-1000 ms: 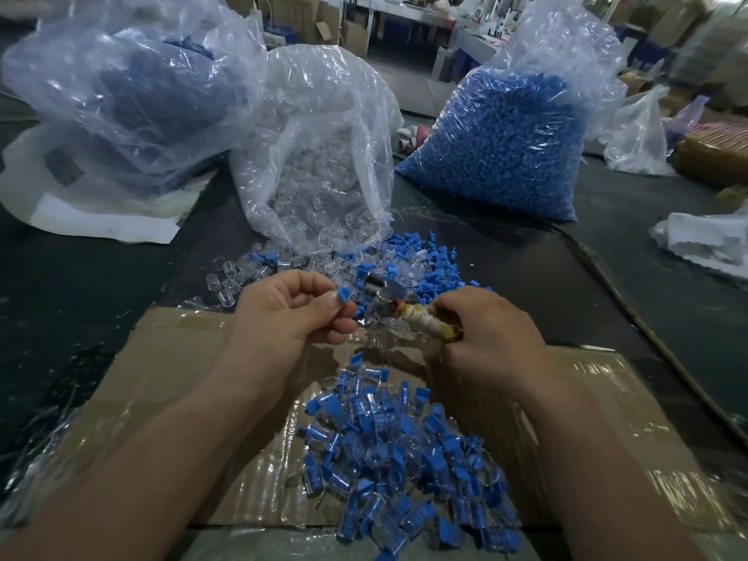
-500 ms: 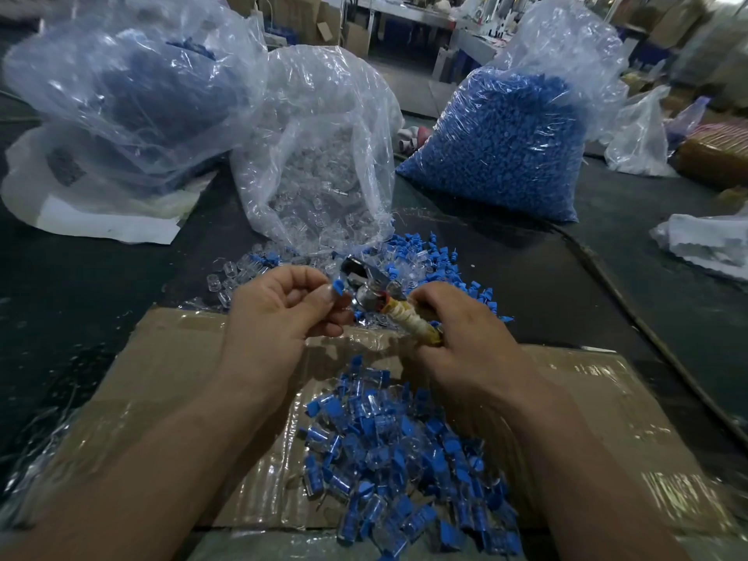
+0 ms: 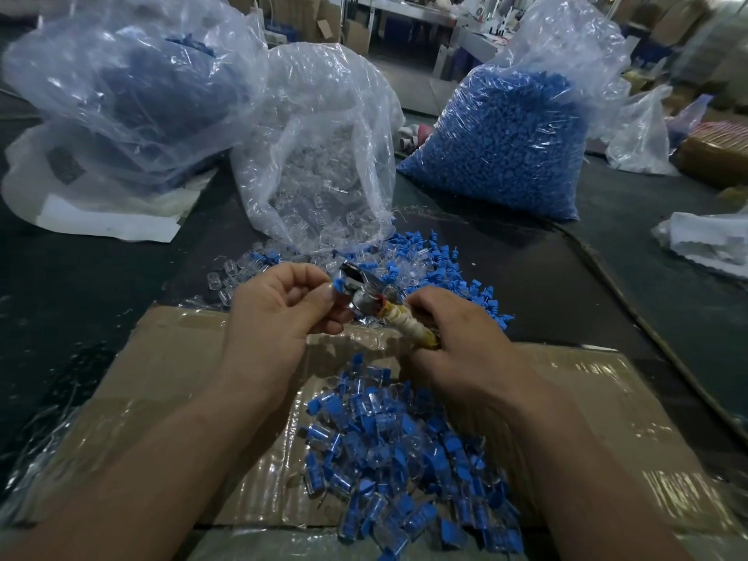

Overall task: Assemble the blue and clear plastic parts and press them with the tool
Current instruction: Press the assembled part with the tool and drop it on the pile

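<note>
Left grip: my left grip (image 3: 279,313) has thumb and fingertips pinched on a small blue part (image 3: 338,284), mid-frame, right at the tool's metal head.
Right grip: my right grip (image 3: 457,342) is curled tight round the taped handle of the tool (image 3: 364,291).
What could go wrong: the part's tiny and close to my thumb, so squeezing while it's crooked could jam it, pop it out or nip a fingertip, imo.
Done ones: pile (image 3: 404,447) on the cardboard (image 3: 182,358), lower middle.
Writing: nothing readable. The dark patch on the white bag (image 3: 81,204), upper left, is too blurry.
</note>
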### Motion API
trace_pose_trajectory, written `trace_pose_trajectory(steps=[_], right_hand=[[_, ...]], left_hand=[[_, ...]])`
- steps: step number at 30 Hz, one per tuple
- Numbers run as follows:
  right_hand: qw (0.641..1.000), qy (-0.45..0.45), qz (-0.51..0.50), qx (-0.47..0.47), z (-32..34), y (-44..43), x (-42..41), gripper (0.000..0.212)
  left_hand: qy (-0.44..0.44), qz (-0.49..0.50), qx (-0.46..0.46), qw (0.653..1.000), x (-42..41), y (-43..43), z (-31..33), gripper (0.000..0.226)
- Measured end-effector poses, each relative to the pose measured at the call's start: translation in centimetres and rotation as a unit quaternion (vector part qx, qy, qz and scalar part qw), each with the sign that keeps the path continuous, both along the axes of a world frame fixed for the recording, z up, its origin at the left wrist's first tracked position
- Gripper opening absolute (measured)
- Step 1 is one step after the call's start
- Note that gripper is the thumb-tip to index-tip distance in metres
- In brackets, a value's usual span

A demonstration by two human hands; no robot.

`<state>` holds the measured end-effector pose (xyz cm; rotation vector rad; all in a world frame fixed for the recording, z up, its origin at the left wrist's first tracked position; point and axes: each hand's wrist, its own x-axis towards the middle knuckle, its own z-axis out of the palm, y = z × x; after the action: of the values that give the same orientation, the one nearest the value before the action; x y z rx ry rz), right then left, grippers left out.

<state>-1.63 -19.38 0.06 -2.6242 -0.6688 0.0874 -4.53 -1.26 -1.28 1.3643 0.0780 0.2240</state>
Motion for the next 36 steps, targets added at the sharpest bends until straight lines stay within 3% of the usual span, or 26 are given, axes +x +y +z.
trace_pose_trajectory(steps=[21, 26, 32, 36], right_hand=[[0.999, -0.029, -0.024, 0.016, 0.1, 0.5, -0.3, 0.024], [0.999, -0.038, -0.021, 0.015, -0.1, 0.4, -0.2, 0.021], [0.999, -0.017, -0.039, 0.008, 0.5, -1.0, 0.6, 0.034], [0.999, 0.006, -0.046, -0.025, 1.0, -1.9, 0.7, 0.035]], left_hand=[[-0.026, 0.021, 0.074, 0.997, -0.4, -0.5, 0.4, 0.017], [-0.014, 0.025, 0.063, 0.998, -0.4, -0.5, 0.3, 0.018], [-0.015, 0.034, 0.034, 0.999, -0.4, 0.0, 0.5, 0.015], [-0.003, -0.024, 0.066, 0.998, -0.7, 0.1, 1.1, 0.005]])
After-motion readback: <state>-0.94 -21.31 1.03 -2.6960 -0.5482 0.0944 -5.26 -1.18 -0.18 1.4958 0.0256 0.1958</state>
